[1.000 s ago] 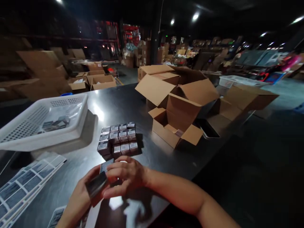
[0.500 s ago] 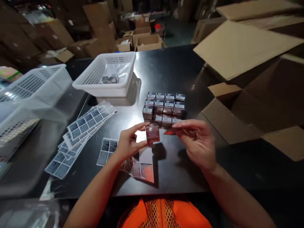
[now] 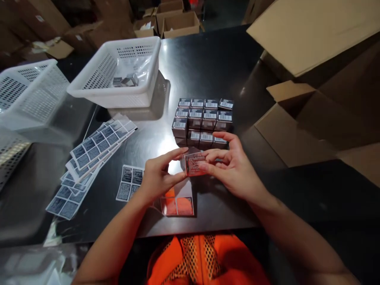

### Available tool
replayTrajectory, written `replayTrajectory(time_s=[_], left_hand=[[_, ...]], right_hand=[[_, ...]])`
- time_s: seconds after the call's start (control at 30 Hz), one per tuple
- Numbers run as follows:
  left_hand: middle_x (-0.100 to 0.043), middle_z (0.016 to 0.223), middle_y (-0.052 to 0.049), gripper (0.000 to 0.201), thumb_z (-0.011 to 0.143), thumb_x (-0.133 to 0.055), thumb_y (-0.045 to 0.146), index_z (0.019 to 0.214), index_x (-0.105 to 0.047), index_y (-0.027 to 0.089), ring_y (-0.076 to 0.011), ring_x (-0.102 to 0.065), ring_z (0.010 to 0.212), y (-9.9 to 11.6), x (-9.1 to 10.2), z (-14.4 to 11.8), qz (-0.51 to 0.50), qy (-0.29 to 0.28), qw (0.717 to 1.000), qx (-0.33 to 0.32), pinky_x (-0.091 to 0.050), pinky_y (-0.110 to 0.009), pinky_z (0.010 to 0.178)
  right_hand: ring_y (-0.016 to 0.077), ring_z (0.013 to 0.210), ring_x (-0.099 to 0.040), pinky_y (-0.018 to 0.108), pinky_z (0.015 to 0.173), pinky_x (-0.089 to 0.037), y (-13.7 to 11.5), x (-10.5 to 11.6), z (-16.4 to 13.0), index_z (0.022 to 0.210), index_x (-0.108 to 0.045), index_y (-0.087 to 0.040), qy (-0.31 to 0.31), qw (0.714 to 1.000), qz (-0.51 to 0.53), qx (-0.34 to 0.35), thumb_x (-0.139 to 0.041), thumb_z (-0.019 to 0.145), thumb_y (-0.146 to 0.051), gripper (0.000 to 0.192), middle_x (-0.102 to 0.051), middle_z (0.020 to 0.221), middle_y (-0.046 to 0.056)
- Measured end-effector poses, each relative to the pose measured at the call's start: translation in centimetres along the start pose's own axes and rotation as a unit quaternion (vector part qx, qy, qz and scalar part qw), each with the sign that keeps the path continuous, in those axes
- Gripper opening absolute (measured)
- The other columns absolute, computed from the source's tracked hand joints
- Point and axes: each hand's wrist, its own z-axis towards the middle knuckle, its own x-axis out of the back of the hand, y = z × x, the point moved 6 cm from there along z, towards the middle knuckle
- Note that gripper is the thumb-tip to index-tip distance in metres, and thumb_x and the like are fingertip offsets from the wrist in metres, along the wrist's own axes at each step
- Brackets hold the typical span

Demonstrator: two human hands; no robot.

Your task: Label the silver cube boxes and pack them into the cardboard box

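Both hands, left hand (image 3: 157, 176) and right hand (image 3: 234, 168), pinch 1 small box (image 3: 194, 164) between them, just before stacked boxes (image 3: 203, 118).

No text can be read: the white barcode labels on the stacked small boxes (image 3: 202, 118), the red sticker on the small box (image 3: 195, 164) held in both hands, and the sticker sheets (image 3: 97, 144) on the table are all too blurred to read.

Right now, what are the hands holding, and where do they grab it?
A small box, held between both hands: the left hand pinches its left side, the right hand its right side and front face.
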Motion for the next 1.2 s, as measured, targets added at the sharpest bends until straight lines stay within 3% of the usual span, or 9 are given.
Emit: replayTrajectory(time_s=[0.4,0.73,1.2], left_hand=[[-0.081,0.103,-0.005,0.051,0.078,-0.086,0.032,0.126,-0.071,0.024,-0.015,-0.073,0.074,0.5,-0.1,-0.3,0.024,0.015,0.998,-0.054,-0.058,-0.023,0.065],[-0.08,0.105,-0.005,0.048,0.079,-0.085,0.031,0.124,-0.072,0.023,-0.0142,-0.073,0.074,1.0,0.0,-0.1,0.021,0.013,0.997,-0.069,-0.056,-0.021,0.061],[-0.081,0.102,-0.005,0.048,0.077,-0.087,0.034,0.122,-0.073,0.023,-0.0145,-0.073,0.071,1.1,0.0,-0.2,0.033,0.028,0.997,-0.061,-0.057,-0.022,0.061]], right_hand=[[0.0221,0.096,-0.072,0.039,0.086,-0.063,0.0,-0.1,0.1,0.123,-0.039,-0.028,-0.006,1.0,0.003,-0.024,-0.087,0.071,-0.032,0.071,-0.064,0.068,-0.008],[0.0187,0.082,-0.072,0.036,0.081,-0.063,-0.2,-0.2,0.0,0.12,-0.039,-0.027,-0.009,1.0,0.012,-0.026,-0.088,0.071,-0.033,0.07,-0.065,0.068,-0.01],[0.0222,0.088,-0.074,0.034,0.075,-0.062,-0.3,-0.2,-0.1,0.12,-0.041,-0.027,0.017,1.0,-0.023,-0.01,-0.087,0.071,-0.037,0.068,-0.065,0.068,-0.007]])
